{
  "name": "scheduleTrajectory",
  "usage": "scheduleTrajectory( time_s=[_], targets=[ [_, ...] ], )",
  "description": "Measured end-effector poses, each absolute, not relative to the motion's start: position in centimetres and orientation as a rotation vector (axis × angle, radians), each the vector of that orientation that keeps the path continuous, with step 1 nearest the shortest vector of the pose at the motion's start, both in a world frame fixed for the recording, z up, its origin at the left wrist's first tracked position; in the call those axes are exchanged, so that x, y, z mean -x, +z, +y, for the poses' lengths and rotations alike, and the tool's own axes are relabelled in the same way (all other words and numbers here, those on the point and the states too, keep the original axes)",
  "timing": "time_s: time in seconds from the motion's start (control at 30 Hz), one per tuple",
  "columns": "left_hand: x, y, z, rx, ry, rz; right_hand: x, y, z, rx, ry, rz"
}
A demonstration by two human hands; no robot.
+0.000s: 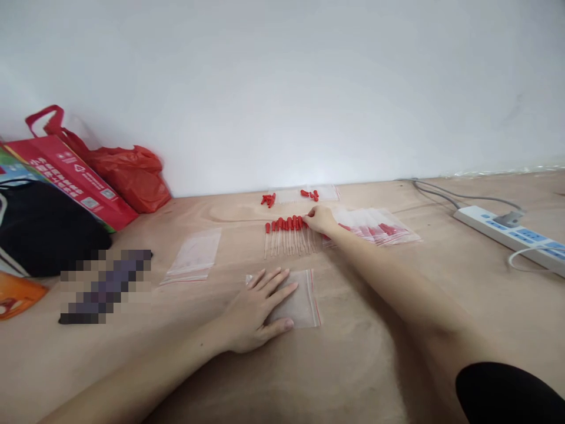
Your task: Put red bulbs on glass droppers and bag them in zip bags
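My left hand (260, 309) lies flat with its fingers spread on a clear zip bag (302, 300) near the middle of the table. Farther back, my right hand (320, 219) has its fingers together at the right end of a row of thin clear droppers with red bulbs (289, 224). What its fingertips hold, if anything, is hidden. Right of that hand lie overlapping clear bags (399, 229) with red pieces inside. Behind the row are loose red bulbs (268, 200) and another clear bag (329, 192) with several red bulbs at it.
More flat clear bags (194, 253) lie at the left. A red plastic bag (132, 176), a printed carrier bag (70, 176) and a black bag (53, 229) stand at the back left, with a blurred dark object before them. A white power strip (512, 232) with cables is at the right.
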State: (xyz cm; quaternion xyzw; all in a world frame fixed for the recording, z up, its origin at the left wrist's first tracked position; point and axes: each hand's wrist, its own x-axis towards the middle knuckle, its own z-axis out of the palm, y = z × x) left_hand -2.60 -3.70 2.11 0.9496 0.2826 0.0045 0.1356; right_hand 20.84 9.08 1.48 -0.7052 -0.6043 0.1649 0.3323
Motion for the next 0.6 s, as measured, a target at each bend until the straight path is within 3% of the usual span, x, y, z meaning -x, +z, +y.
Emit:
scheduleTrajectory(
  time_s=[0.23,0.37,0.6],
  targets=[
    [0.5,1.7,-4.6,-2.744,-0.035,0.926,-24.0,2.9,4.5,1.657,0.638,-1.31],
    [-1.3,1.3,-5.1,-2.741,0.02,0.957,-26.0,1.7,-1.1,1.283,0.97,-0.953],
    [-3.5,1.3,-5.5,-2.734,0.022,0.962,-26.9,0.4,-6.0,1.223,0.946,-0.904]
  ],
)
